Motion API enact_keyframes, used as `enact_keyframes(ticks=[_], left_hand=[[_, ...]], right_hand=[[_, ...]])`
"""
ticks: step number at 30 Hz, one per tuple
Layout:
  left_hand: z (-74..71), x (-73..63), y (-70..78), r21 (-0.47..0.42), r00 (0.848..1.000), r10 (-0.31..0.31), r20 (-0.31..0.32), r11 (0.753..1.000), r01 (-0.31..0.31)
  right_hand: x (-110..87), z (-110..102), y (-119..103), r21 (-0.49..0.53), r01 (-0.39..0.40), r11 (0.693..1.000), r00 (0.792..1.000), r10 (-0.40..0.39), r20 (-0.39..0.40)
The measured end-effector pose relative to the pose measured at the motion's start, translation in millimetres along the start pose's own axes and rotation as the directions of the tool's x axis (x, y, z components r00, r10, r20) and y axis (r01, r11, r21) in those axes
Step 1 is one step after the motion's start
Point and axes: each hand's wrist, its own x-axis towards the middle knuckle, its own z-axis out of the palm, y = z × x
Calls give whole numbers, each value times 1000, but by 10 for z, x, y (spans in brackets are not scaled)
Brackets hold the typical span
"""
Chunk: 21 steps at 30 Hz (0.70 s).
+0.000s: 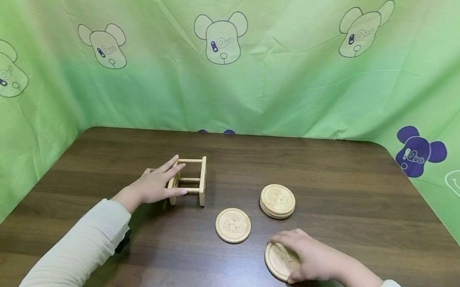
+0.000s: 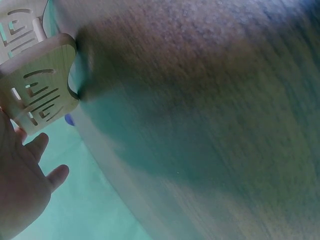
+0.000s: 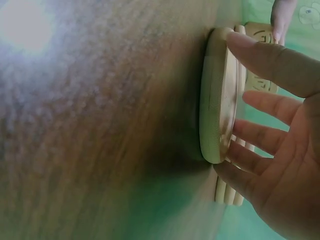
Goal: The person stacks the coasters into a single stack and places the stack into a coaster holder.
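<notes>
My right hand [image 1: 313, 259] spans a round wooden coaster [image 1: 279, 261] at the front right, thumb at its near edge and fingers at its far edge. The right wrist view shows the coaster's pale side [image 3: 212, 100] between thumb and little finger, close to the tabletop. My left hand [image 1: 153, 185] rests on the left panel of a small wooden coaster rack [image 1: 203, 181], its fingers fairly straight and spread. Cut-out slots mark the rack's end panel [image 2: 42, 87] in the left wrist view. Dowels join its two panels.
A single coaster [image 1: 233, 225] engraved with leaves lies flat between the rack and my right hand. Behind it to the right is a short stack of coasters [image 1: 277, 200]. The brown wooden table [image 1: 340, 178] meets a green printed cloth [image 1: 263, 94] at the back and sides.
</notes>
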Motion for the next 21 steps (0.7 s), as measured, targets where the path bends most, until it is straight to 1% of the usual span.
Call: enact_keyframes(ticks=[6, 11, 21], left_hand=[[7, -7, -3, -6, 1000, -3, 3, 1000, 3], [-2, -10, 0, -8, 1000, -4, 0, 1000, 4], [4, -8, 1, -2, 1000, -5, 0, 1000, 5]], right_hand=[[-1, 11, -17, -22, -17, 1000, 1000, 18, 16], [-5, 17, -7, -39, -16, 999, 1000, 17, 25], [-13, 28, 7, -62, 5, 998, 1000, -4, 6]])
